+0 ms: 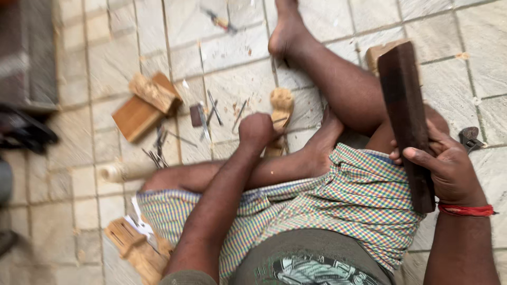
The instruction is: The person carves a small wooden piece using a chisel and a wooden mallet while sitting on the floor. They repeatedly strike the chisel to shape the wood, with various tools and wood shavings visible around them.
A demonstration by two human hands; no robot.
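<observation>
Right hand (449, 169) was wrapped around a dark wooden block (406, 121), raised upright like a mallet above the right knee. A red thread (466, 210) circled that wrist. Left hand (257, 131) was fisted tight over the lower part of a pale wood carving (281, 108), which stood on the paving between the shins; whether a chisel sat inside the fist could not be told. The foot (322, 153) pressed against the carving's base.

Risk, as judged: the knuckles and the foot both lay right at the likely strike point, so a glancing blow from the block could land on either. The carving was braced only by fist and foot, so it could twist or skid on the smooth tiles (232, 79).

Beyond it, loose chisels (211, 113) lay scattered near the shin, edges exposed, with wood offcuts (148, 105) farther left. A shifting leg could meet those blades.
</observation>
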